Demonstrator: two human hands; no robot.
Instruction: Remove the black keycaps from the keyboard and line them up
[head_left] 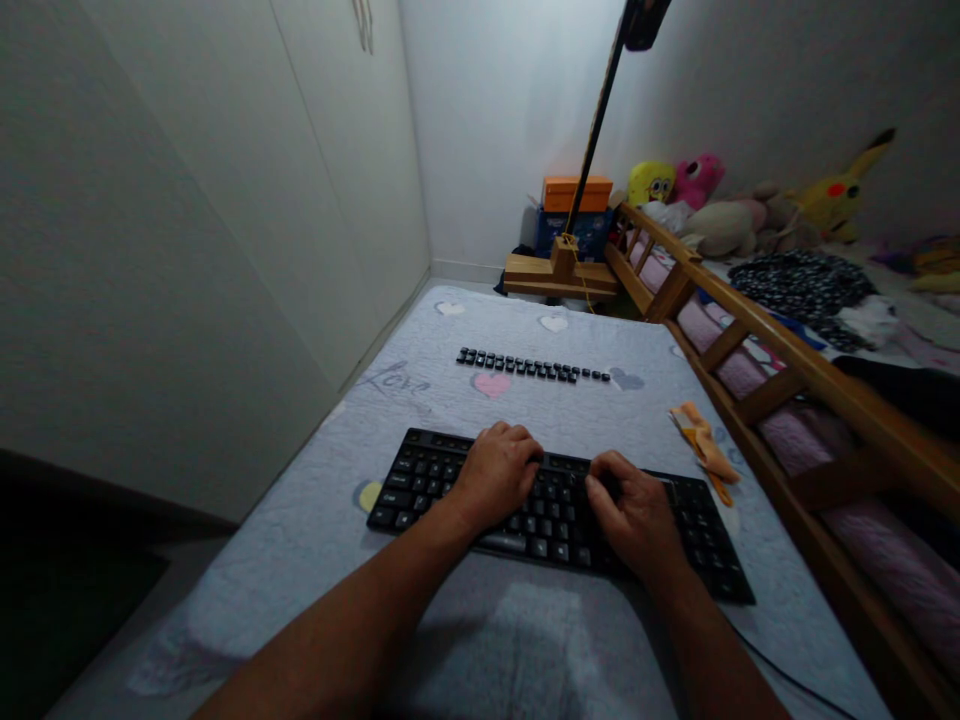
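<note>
A black keyboard (547, 517) lies on the light patterned cloth (360, 640), slightly tilted in view. My left hand (499, 475) rests over its upper middle, fingers bent and close together near the top row. Right of it, my right hand (634, 510) is over the keyboard with curled fingers, thumb and forefinger near the upper keys. Whatever either hand may hold is too small or hidden to make out. Beyond the keyboard, several loose black keycaps (525, 367) stand in two rows.
An orange cloth (703, 443) with a yellow-orange handled item lies at the right. A wooden rail (795, 370) runs along the right side, with plush toys behind it. A wooden stand (562, 268) is at the far end. A cable leaves the keyboard at lower right.
</note>
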